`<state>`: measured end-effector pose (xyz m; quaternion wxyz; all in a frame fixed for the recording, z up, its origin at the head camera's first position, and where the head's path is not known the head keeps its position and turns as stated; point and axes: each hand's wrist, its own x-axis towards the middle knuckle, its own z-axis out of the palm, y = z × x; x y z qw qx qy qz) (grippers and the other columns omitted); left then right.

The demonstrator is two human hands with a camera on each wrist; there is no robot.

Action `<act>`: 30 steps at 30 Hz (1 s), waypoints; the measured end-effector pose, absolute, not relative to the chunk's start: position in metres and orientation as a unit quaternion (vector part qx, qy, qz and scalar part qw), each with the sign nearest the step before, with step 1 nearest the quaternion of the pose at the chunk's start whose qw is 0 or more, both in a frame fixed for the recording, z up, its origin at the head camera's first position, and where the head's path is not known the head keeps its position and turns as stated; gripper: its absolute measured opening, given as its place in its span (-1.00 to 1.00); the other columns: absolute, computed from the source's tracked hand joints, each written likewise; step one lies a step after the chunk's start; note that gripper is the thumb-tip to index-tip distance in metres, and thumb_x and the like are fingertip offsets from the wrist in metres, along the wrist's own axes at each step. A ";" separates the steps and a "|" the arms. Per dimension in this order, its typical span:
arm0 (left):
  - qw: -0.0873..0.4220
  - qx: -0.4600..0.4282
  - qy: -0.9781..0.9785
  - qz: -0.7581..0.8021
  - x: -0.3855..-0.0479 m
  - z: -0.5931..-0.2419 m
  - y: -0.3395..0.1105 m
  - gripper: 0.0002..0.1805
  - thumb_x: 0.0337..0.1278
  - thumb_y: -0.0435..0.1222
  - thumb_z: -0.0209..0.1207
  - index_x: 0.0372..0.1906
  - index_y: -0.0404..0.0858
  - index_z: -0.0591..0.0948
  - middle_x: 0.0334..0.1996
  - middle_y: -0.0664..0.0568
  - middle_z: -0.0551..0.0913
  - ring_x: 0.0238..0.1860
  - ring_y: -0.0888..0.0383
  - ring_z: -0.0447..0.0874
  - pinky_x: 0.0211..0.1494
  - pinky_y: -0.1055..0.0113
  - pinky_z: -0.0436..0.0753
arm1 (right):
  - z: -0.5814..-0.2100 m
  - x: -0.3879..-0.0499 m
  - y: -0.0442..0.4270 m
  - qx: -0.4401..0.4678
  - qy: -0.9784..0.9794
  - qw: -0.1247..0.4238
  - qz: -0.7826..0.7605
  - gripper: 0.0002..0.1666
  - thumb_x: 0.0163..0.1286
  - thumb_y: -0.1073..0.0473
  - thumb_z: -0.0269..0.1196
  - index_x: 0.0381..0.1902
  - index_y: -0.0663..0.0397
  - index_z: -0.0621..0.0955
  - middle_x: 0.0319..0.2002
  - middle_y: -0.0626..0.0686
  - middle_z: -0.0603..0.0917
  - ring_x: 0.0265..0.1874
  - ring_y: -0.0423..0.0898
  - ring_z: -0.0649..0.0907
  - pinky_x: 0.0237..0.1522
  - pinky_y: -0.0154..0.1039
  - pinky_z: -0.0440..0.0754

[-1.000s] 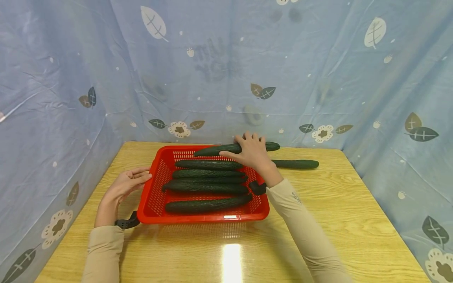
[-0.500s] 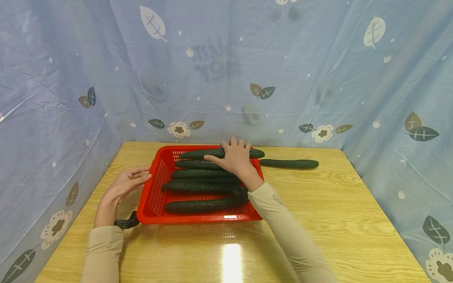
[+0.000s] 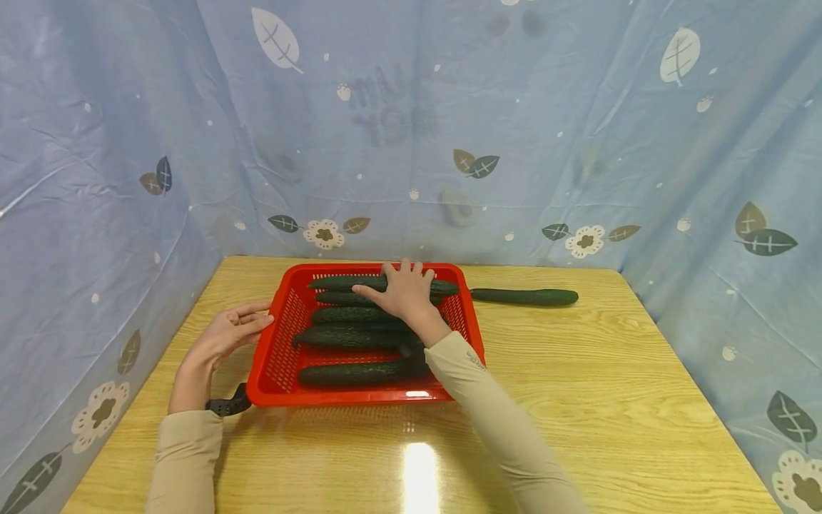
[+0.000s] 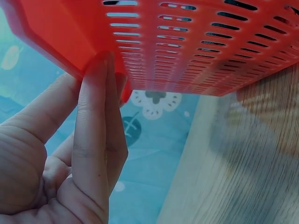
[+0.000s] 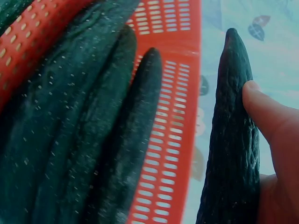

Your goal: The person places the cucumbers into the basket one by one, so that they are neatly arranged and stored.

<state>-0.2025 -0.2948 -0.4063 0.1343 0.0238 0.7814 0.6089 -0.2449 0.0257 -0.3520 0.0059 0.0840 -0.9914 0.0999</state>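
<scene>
My right hand [image 3: 407, 294] grips a long dark green cucumber [image 3: 445, 288] from above, at the back of the red plastic basket [image 3: 472, 335]. In the right wrist view the thumb lies along the held cucumber [image 5: 230, 140], which is beside the basket's slotted wall. Several other cucumbers [image 3: 347, 338] lie side by side inside the basket, partly covered by my right forearm. At the basket's left end my left hand [image 3: 227, 335] holds the rim, thumb and fingertips against it. The left wrist view has these fingers [image 4: 91, 126] under the red rim [image 4: 56, 42].
One more cucumber [image 3: 526, 296] lies on the wooden table [image 3: 610, 400], right of the basket. Blue patterned cloth [image 3: 411, 143] hangs behind the table and along both sides.
My right hand has carried the cucumber left and slightly down, from over the basket's back right rim to inside its back edge. My left hand stays at the rim.
</scene>
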 end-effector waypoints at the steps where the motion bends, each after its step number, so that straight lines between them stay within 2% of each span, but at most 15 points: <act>1: 0.134 0.024 0.782 0.609 -0.202 -0.406 -0.295 -0.26 0.20 -0.13 0.16 0.36 -0.40 0.17 -0.14 0.32 0.57 -0.13 0.50 0.55 -0.06 0.55 0.54 | -0.354 -0.246 0.024 0.082 -0.992 0.005 0.100 0.00 0.06 -0.66 -0.11 0.32 -0.23 0.32 0.24 0.20 0.28 0.14 0.24 0.31 0.14 0.25 0.21; 5: 0.135 0.029 0.780 0.611 -0.202 -0.407 -0.295 -0.27 0.22 -0.14 0.15 0.36 -0.41 0.16 -0.14 0.32 0.56 -0.13 0.48 0.56 -0.06 0.54 0.55 | -0.362 -0.248 0.020 0.078 -0.992 0.010 0.098 -0.01 0.06 -0.66 -0.12 0.28 -0.23 0.35 0.23 0.21 0.29 0.15 0.23 0.31 0.16 0.23 0.21; 11: 0.135 0.035 0.775 0.616 -0.203 -0.409 -0.296 -0.28 0.24 -0.17 0.13 0.36 -0.44 0.14 -0.17 0.33 0.57 -0.14 0.45 0.60 -0.07 0.54 0.56 | -0.369 -0.247 0.015 0.081 -0.993 0.020 0.081 -0.05 0.06 -0.66 -0.14 0.21 -0.22 0.39 0.16 0.19 0.34 0.02 0.17 0.36 0.10 0.16 0.27; 18: 0.135 0.039 0.777 0.613 -0.203 -0.410 -0.297 -0.28 0.25 -0.17 0.12 0.36 -0.43 0.13 -0.18 0.34 0.57 -0.15 0.44 0.60 -0.07 0.53 0.56 | -0.377 -0.246 0.009 0.088 -0.992 0.000 0.086 -0.06 0.06 -0.67 -0.16 0.20 -0.23 0.41 0.10 0.16 0.37 -0.05 0.13 0.36 0.03 0.11 0.29; 24: 0.134 0.042 0.776 0.615 -0.204 -0.410 -0.297 -0.28 0.26 -0.19 0.11 0.37 -0.45 0.11 -0.22 0.38 0.58 -0.16 0.42 0.61 -0.09 0.51 0.58 | -0.383 -0.246 0.008 0.097 -0.987 -0.037 0.119 -0.05 0.10 -0.64 -0.12 0.27 -0.21 0.37 0.26 0.20 0.28 0.21 0.21 0.29 0.18 0.21 0.19; 27: 0.134 0.041 0.777 0.613 -0.204 -0.410 -0.297 -0.28 0.26 -0.20 0.11 0.37 -0.45 0.11 -0.23 0.39 0.59 -0.17 0.42 0.61 -0.09 0.52 0.58 | -0.385 -0.245 0.007 0.104 -0.986 -0.050 0.117 -0.05 0.11 -0.63 -0.13 0.28 -0.21 0.36 0.27 0.20 0.27 0.21 0.20 0.29 0.19 0.20 0.17; 30: 0.136 0.041 0.779 0.611 -0.205 -0.410 -0.296 -0.29 0.26 -0.20 0.10 0.37 -0.45 0.11 -0.24 0.39 0.60 -0.17 0.42 0.61 -0.10 0.53 0.57 | -0.387 -0.243 0.007 0.108 -0.987 -0.053 0.109 -0.09 0.11 -0.63 -0.13 0.21 -0.21 0.41 0.21 0.19 0.31 0.13 0.17 0.32 0.16 0.17 0.20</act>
